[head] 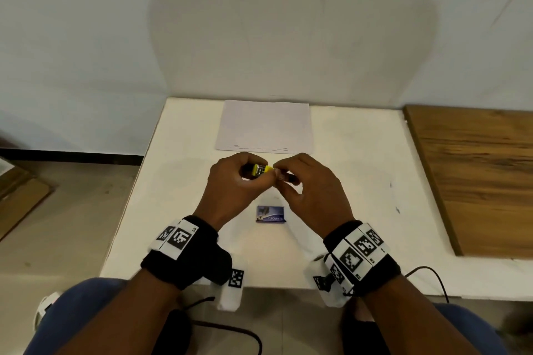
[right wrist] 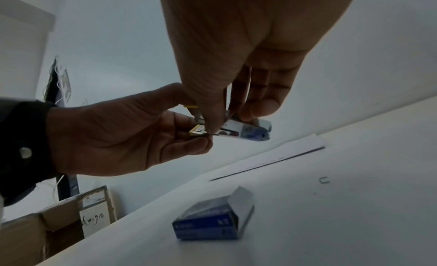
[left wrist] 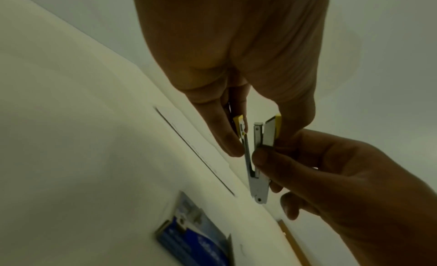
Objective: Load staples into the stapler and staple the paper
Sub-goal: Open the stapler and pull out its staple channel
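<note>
A small yellow and metal stapler (head: 261,170) is held above the white table (head: 346,181) between both hands. My left hand (head: 253,173) grips its yellow front end, and in the left wrist view the stapler (left wrist: 256,157) is spread apart, with the metal magazine showing between the yellow tips. My right hand (head: 281,174) pinches the stapler's (right wrist: 238,127) metal middle and rear; whether it also holds staples I cannot tell. The blue staple box (head: 270,214) lies under the hands with its flap open (right wrist: 210,221). A white paper sheet (head: 265,125) lies flat beyond the hands.
A wooden board (head: 476,176) lies on the table's right side. One loose staple (right wrist: 324,180) sits on the table near the paper's edge. Cardboard boxes (right wrist: 59,223) stand on the floor to the left, and cables hang at the table's front edge.
</note>
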